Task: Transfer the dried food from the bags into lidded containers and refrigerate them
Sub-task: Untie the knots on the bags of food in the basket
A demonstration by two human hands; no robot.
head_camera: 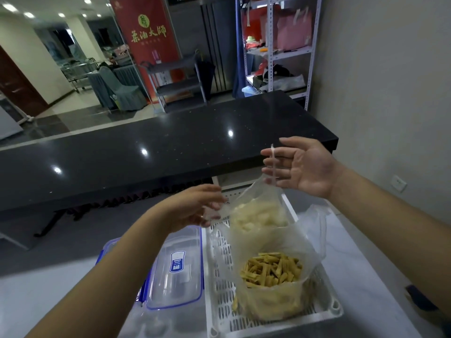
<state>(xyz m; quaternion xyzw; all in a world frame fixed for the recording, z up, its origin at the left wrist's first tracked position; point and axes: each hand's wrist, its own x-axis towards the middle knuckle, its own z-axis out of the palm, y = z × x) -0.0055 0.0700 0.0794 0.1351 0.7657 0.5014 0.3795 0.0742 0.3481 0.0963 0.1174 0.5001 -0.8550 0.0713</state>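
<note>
While both forearms are reaching in from the lower edge of the frame, the right hand (306,164) is hovering right of centre, palm turned toward the camera and fingers spread and nearly straight. A twisted strip of clear plastic, the upper end of the bag of pale dried food (258,215), is crossing in front of those fingers; whether any finger is pinching it cannot be told. The left hand (195,207) is sitting just left of centre, its fingers loosely curled at the bag's left edge and touching the film, though a firm grip is not discernible through the blur. This bag is standing in the far end of a white slotted basket (219,272) in the lower centre. Nearer the camera in the same basket, a second clear bag holding yellow-brown dried strips (272,267) is lying open at the top. Just left of the basket, a clear container with a blue-rimmed lid (175,267) is resting on the pale worktop (366,276), with another blue-clipped container partly hidden under the left forearm. A black counter (146,152) is spanning the middle of the frame behind everything.
</note>
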